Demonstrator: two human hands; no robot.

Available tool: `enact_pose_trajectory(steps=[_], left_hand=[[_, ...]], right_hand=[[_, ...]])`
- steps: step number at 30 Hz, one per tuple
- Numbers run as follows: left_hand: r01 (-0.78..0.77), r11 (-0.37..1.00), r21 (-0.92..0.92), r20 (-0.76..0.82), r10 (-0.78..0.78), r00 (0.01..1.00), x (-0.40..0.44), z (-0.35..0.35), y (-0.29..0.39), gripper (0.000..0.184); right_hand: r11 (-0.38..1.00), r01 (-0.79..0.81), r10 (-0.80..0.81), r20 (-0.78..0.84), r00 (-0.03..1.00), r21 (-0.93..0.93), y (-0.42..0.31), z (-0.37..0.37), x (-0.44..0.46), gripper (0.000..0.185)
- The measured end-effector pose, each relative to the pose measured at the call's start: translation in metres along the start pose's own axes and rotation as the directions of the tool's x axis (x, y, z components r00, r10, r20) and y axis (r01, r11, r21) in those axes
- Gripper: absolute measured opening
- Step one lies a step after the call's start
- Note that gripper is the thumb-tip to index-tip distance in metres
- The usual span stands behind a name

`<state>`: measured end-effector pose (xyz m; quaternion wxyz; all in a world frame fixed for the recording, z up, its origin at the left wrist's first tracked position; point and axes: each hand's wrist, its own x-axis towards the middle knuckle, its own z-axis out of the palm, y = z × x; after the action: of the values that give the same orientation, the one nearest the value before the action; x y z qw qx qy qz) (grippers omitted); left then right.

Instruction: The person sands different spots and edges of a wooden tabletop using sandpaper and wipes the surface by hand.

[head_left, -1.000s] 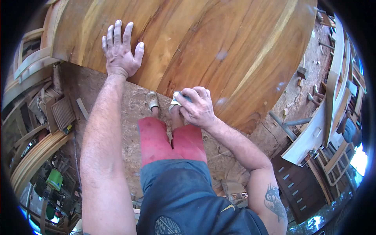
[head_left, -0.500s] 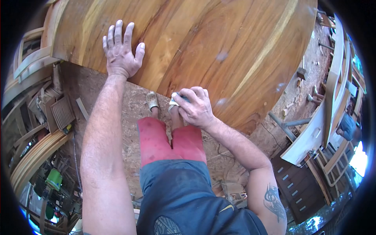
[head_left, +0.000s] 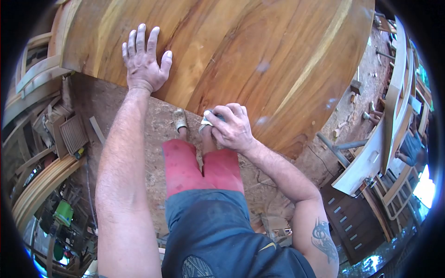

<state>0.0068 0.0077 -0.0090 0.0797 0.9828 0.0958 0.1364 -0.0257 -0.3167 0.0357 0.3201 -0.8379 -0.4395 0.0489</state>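
A large brown wooden panel [head_left: 259, 51] with dark and pale grain spreads across the upper view. My left hand [head_left: 145, 60] lies flat on its left part, fingers spread, near the front edge. At the panel's front edge, right of my left hand, my right hand [head_left: 232, 125] is closed around a small pad [head_left: 211, 117], dark with a pale underside. Fingers cover most of the pad, and its left end sticks out over the edge above my foot.
Curved boards [head_left: 46, 185] and wood scraps lie at the left, near a green container [head_left: 64, 212]. A metal pipe stand [head_left: 334, 149], a long white board [head_left: 361, 171] and a dark slatted panel [head_left: 354, 222] are at the right. Another person [head_left: 411, 148] is at the far right.
The other person at the far right has shifted, with an arm now lower. My two hands have hardly moved; the pad remains in my right hand.
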Motion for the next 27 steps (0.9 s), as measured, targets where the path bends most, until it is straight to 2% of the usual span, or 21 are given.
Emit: enact_pose_trajectory(steps=[12, 16, 27], left_hand=[[-0.006, 1.0, -0.018, 0.006, 0.006, 1.0, -0.002, 0.0, 0.0, 0.077], [-0.007, 1.0, -0.009, 0.0, 0.007, 1.0, -0.001, 0.0, -0.001, 0.075], [-0.001, 1.0, -0.015, 0.0, 0.001, 1.0, -0.002, 0.001, 0.001, 0.075]], right_hand=[[0.999, -0.024, 0.024, -0.019, 1.0, -0.021, 0.008, -0.006, 0.005, 0.039], [1.0, 0.014, -0.014, 0.01, 1.0, 0.012, 0.003, -0.002, 0.001, 0.039], [1.0, -0.029, 0.029, -0.019, 0.999, 0.002, 0.008, -0.008, 0.008, 0.042]])
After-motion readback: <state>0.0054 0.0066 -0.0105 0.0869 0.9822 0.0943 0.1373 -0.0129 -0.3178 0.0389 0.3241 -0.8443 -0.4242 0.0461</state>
